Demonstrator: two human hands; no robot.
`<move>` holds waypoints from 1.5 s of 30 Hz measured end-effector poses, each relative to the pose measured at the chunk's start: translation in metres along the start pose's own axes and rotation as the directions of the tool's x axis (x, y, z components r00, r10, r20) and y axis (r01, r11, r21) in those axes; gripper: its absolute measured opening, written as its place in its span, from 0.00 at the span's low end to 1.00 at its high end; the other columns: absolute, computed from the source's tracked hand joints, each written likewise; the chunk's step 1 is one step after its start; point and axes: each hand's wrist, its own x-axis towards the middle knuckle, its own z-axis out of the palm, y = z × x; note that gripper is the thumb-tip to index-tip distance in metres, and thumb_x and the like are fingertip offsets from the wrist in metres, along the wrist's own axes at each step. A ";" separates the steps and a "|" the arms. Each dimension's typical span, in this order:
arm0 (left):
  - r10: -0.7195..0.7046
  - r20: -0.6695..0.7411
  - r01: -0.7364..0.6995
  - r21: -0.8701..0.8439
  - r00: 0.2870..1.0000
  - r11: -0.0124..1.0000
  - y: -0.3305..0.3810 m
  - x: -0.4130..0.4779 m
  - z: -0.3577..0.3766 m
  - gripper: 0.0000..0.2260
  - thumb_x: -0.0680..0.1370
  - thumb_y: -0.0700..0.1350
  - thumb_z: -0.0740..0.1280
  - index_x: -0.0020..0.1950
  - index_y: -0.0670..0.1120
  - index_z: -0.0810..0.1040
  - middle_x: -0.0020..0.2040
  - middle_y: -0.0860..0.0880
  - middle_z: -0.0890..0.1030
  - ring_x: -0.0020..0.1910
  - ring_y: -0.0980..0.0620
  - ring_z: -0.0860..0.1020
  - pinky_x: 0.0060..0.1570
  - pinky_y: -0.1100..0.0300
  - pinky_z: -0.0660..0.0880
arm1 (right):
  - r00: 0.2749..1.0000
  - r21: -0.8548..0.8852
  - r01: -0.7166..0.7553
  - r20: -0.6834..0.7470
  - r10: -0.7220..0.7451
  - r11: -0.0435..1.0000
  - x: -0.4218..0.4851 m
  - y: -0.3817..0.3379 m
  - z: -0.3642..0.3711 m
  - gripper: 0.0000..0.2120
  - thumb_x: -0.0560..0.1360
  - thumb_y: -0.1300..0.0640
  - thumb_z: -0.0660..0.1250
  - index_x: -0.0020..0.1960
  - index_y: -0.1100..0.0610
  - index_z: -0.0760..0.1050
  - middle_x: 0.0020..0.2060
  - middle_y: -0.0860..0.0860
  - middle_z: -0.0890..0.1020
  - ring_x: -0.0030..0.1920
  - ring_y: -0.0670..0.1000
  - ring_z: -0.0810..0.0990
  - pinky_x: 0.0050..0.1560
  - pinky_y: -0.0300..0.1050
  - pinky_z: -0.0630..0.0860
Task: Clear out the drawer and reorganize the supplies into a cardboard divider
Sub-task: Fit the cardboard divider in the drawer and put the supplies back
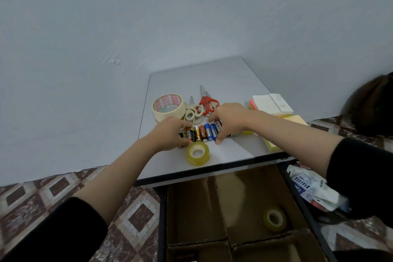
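Note:
A row of several batteries (204, 132) lies side by side on the grey table (234, 151). My left hand (170, 132) curls around the row's left end and my right hand (228, 121) around its right end, pressing the batteries together. A clear tape roll (197, 153) lies just in front of them. Below the table edge the open drawer holds a cardboard divider (191, 204), with a second clear tape roll (274, 219) in its right compartment.
Behind the batteries lie a wide masking tape roll (168, 106), red-handled scissors (207, 102) and beige-handled scissors (192, 112). Sticky-note stacks (270, 104) lie at the table's right. A bag of packaged items (306, 187) rests right of the drawer on the patterned floor (32, 193).

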 end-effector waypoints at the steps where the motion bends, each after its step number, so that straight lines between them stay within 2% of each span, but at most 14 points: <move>1: -0.001 -0.004 0.001 -0.005 1.000 1.000 0.000 0.000 0.000 0.25 0.74 0.49 0.70 0.70 0.48 0.70 0.64 0.47 0.76 0.61 0.50 0.74 0.59 0.57 0.71 | 1.000 0.010 0.002 0.006 -0.002 1.000 0.000 0.000 0.000 0.34 0.67 0.45 0.74 0.70 0.53 0.68 0.61 0.49 0.76 0.60 0.51 0.73 0.48 0.39 0.67; 3: -0.003 -0.013 0.003 -0.016 1.000 1.000 0.000 0.000 0.001 0.25 0.73 0.49 0.71 0.69 0.48 0.71 0.64 0.48 0.76 0.61 0.50 0.74 0.59 0.57 0.72 | 1.000 0.018 0.014 0.016 -0.014 1.000 0.001 -0.002 -0.001 0.30 0.68 0.47 0.74 0.67 0.53 0.71 0.54 0.49 0.78 0.51 0.49 0.73 0.39 0.37 0.65; 5: -0.007 -0.023 0.006 -0.026 1.000 1.000 0.000 0.000 0.002 0.25 0.73 0.49 0.71 0.69 0.48 0.72 0.64 0.48 0.76 0.60 0.50 0.74 0.58 0.57 0.72 | 0.999 0.021 0.028 0.022 -0.029 0.999 0.002 -0.003 -0.002 0.27 0.69 0.48 0.74 0.65 0.54 0.73 0.52 0.50 0.78 0.47 0.48 0.71 0.39 0.38 0.65; 9: -0.022 -0.023 0.021 -0.049 0.999 0.999 0.001 0.001 0.002 0.26 0.72 0.50 0.72 0.69 0.48 0.72 0.64 0.47 0.76 0.61 0.50 0.73 0.58 0.58 0.71 | 0.999 0.042 0.017 0.039 -0.019 0.999 0.006 -0.004 0.002 0.25 0.68 0.49 0.74 0.61 0.59 0.76 0.54 0.54 0.80 0.51 0.52 0.77 0.48 0.43 0.74; 12: -0.030 -0.019 0.029 -0.054 0.999 0.998 0.003 0.002 0.002 0.26 0.72 0.50 0.72 0.68 0.48 0.72 0.65 0.48 0.75 0.63 0.50 0.72 0.59 0.58 0.69 | 0.999 0.046 0.007 0.050 -0.010 0.999 0.009 -0.003 0.003 0.25 0.68 0.49 0.74 0.60 0.60 0.76 0.54 0.55 0.80 0.54 0.54 0.78 0.55 0.47 0.76; 21: -0.033 -0.084 0.029 -0.053 0.996 0.998 0.002 0.000 0.003 0.25 0.71 0.53 0.72 0.66 0.49 0.74 0.60 0.48 0.79 0.56 0.52 0.75 0.50 0.64 0.69 | 0.999 0.054 -0.008 0.035 0.006 0.999 0.013 -0.005 0.005 0.22 0.68 0.50 0.75 0.56 0.62 0.78 0.49 0.56 0.81 0.50 0.55 0.79 0.46 0.44 0.75; 28: -0.040 -0.146 0.030 -0.071 0.988 0.997 0.001 -0.002 0.000 0.27 0.70 0.54 0.73 0.67 0.50 0.74 0.58 0.47 0.80 0.53 0.51 0.77 0.50 0.61 0.72 | 1.000 0.057 -0.008 0.011 0.007 0.998 0.012 -0.006 0.005 0.20 0.68 0.51 0.74 0.56 0.60 0.78 0.50 0.55 0.80 0.48 0.52 0.77 0.43 0.41 0.73; 31: -0.033 -0.186 0.011 -0.119 0.982 0.993 0.002 -0.008 -0.006 0.26 0.70 0.52 0.73 0.66 0.48 0.74 0.59 0.46 0.80 0.57 0.50 0.77 0.55 0.58 0.72 | 0.999 0.061 -0.019 -0.041 0.021 0.998 0.008 -0.008 0.004 0.20 0.69 0.52 0.74 0.57 0.61 0.76 0.49 0.55 0.79 0.47 0.52 0.77 0.44 0.42 0.74; 35: -0.026 -0.268 -0.026 -0.190 0.963 0.981 0.006 -0.025 -0.018 0.25 0.69 0.50 0.75 0.64 0.47 0.76 0.61 0.48 0.79 0.62 0.51 0.75 0.60 0.59 0.69 | 0.987 0.191 -0.021 -0.154 0.051 0.981 -0.006 -0.011 -0.007 0.20 0.68 0.56 0.74 0.57 0.62 0.74 0.41 0.53 0.76 0.40 0.50 0.73 0.36 0.39 0.69; 38: -0.049 -0.305 -0.025 -0.232 0.951 0.972 0.015 -0.049 -0.023 0.25 0.68 0.49 0.75 0.63 0.47 0.77 0.60 0.48 0.80 0.61 0.52 0.75 0.59 0.61 0.68 | 0.971 0.319 0.001 -0.229 0.076 0.948 -0.028 -0.016 -0.018 0.22 0.68 0.56 0.74 0.59 0.59 0.74 0.41 0.51 0.78 0.42 0.50 0.75 0.41 0.43 0.71; 40: -0.036 -0.309 -0.045 -0.252 0.950 0.967 0.021 -0.070 -0.019 0.25 0.68 0.50 0.76 0.63 0.48 0.77 0.60 0.49 0.79 0.61 0.53 0.75 0.59 0.64 0.67 | 0.963 0.464 0.019 -0.248 0.109 0.886 -0.047 -0.023 -0.020 0.22 0.67 0.57 0.75 0.59 0.58 0.73 0.39 0.50 0.79 0.40 0.48 0.77 0.40 0.41 0.72; 42: -0.005 -0.288 -0.072 -0.259 0.958 0.963 0.028 -0.095 -0.009 0.25 0.67 0.50 0.75 0.63 0.47 0.77 0.59 0.50 0.80 0.59 0.57 0.75 0.57 0.69 0.65 | 0.967 0.679 0.033 -0.206 0.148 0.733 -0.070 -0.035 -0.011 0.22 0.67 0.61 0.75 0.58 0.59 0.72 0.36 0.52 0.79 0.34 0.46 0.77 0.35 0.39 0.74; 43: 0.007 -0.270 -0.083 -0.272 0.963 0.959 0.032 -0.108 -0.002 0.25 0.67 0.50 0.76 0.63 0.48 0.77 0.58 0.50 0.80 0.56 0.59 0.75 0.56 0.71 0.65 | 0.976 0.814 0.037 -0.153 0.153 0.579 -0.082 -0.041 -0.003 0.21 0.68 0.65 0.74 0.58 0.60 0.71 0.34 0.54 0.79 0.30 0.47 0.78 0.32 0.39 0.75; 45: 0.029 -0.217 -0.100 -0.325 0.976 0.940 0.040 -0.133 0.016 0.25 0.67 0.49 0.76 0.63 0.48 0.77 0.57 0.52 0.81 0.52 0.62 0.75 0.56 0.70 0.68 | 0.994 0.987 -0.022 0.004 0.109 0.161 -0.105 -0.053 0.019 0.20 0.70 0.72 0.69 0.58 0.61 0.69 0.31 0.57 0.79 0.27 0.49 0.79 0.29 0.39 0.77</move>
